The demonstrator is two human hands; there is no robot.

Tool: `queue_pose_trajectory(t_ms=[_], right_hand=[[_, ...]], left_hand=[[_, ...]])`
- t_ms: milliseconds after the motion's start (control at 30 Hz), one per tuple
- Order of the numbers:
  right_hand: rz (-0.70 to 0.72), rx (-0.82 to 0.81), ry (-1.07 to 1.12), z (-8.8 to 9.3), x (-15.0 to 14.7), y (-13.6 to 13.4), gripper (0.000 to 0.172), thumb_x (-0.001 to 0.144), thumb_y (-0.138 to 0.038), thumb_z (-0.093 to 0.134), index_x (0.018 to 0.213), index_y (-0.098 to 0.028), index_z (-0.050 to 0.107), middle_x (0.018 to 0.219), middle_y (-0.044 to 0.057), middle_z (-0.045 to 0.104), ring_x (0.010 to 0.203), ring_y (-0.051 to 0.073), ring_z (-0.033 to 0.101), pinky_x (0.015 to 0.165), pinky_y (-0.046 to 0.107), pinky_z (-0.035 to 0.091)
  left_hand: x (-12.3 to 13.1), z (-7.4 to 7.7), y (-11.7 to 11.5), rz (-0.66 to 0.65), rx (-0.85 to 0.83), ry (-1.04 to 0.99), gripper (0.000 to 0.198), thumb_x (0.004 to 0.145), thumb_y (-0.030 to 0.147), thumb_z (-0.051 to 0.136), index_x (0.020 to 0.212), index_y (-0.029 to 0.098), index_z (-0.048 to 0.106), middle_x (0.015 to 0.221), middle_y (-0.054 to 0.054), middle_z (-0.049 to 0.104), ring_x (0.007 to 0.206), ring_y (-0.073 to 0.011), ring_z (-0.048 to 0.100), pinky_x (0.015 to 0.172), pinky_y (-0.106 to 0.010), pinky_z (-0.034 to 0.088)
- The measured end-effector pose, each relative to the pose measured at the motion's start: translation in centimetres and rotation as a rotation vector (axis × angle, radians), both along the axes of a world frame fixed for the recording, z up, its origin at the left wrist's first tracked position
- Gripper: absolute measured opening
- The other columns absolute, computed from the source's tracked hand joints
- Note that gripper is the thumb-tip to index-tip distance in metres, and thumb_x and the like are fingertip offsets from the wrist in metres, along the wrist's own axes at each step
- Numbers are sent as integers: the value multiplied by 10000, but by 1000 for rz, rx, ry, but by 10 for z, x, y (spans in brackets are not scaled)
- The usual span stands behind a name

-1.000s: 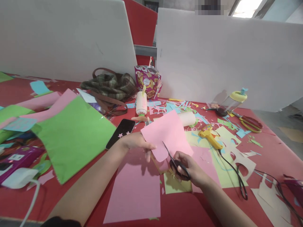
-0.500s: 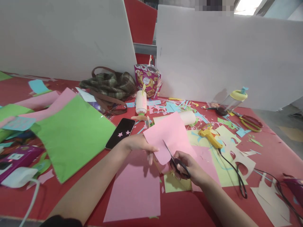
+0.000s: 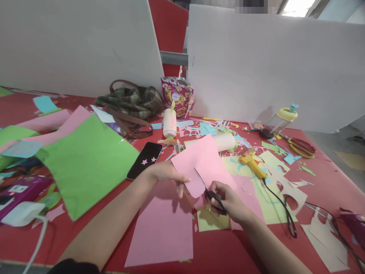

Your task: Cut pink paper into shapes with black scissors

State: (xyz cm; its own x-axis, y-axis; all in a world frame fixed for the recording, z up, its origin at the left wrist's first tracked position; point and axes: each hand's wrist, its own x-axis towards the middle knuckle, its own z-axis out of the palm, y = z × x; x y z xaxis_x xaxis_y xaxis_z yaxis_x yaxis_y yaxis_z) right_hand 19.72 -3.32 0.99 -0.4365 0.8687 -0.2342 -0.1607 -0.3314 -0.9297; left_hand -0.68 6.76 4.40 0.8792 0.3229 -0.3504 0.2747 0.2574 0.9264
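Observation:
A sheet of pink paper [image 3: 203,158] is held up above the table by my left hand [image 3: 173,176], thumb on top and fingers curled below. My right hand [image 3: 225,199] grips black-handled scissors [image 3: 214,198], whose blade lies across the sheet near a rounded, cut edge. Beneath the hands lies another pink sheet [image 3: 165,232] flat on the table, with a pale yellow sheet [image 3: 213,220] beside it. A black phone [image 3: 145,160] with two small pink stars on it rests left of my left hand.
Right of the hands lies a yellow glue gun [image 3: 253,165] with its black cord. Behind are paper scraps, a white paper roll [image 3: 225,141], a snack bag [image 3: 177,97], and a plaid bag [image 3: 137,101]. A large green sheet [image 3: 91,163] and a purple power strip [image 3: 24,190] are at left.
The scissors' handles have drawn closer together as my right hand squeezes slightly. My left hand and the pink sheet stay nearly in place.

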Motion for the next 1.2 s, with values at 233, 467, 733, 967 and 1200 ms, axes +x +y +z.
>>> queue_pose_trajectory(t_ms=[233, 467, 733, 967, 1200], right_hand=[[24, -9, 58, -1, 2, -1, 358, 627, -410, 641, 687, -179, 374, 509, -74, 424, 390, 47, 396, 395, 178, 246], [40, 8, 93, -2, 3, -1, 331, 658, -392, 622, 721, -178, 378, 512, -81, 376, 420, 50, 369, 421, 191, 242], [27, 11, 42, -1, 2, 0, 340, 646, -414, 622, 710, -185, 379, 475, -89, 363, 420, 64, 385, 424, 199, 256], [0, 4, 37, 1, 2, -1, 308, 657, -359, 627, 662, -176, 380, 452, -85, 406, 388, 48, 383, 390, 179, 233], [-46, 5, -19, 5, -1, 0, 296, 661, -299, 625, 618, -187, 354, 410, -96, 413, 335, 45, 388, 356, 168, 216]], left_hand=[[1, -2, -1, -13, -47, -41, 180, 731, 227, 560, 841, 84, 565, 457, -9, 632, 441, -137, 602, 476, -207, 450], [5, -10, -2, -37, -133, -102, 214, 706, 212, 586, 887, 100, 564, 570, -22, 666, 442, -140, 606, 461, -209, 463], [10, -12, -6, -112, -90, -80, 181, 761, 231, 518, 808, 90, 623, 484, -14, 646, 507, -136, 620, 580, -224, 466], [10, -16, -5, -112, -92, -91, 203, 751, 254, 528, 809, 85, 623, 496, -28, 651, 490, -148, 618, 551, -232, 456], [10, -18, -5, -101, -133, -93, 184, 741, 248, 545, 828, 96, 602, 514, -19, 655, 449, -134, 604, 525, -229, 458]])
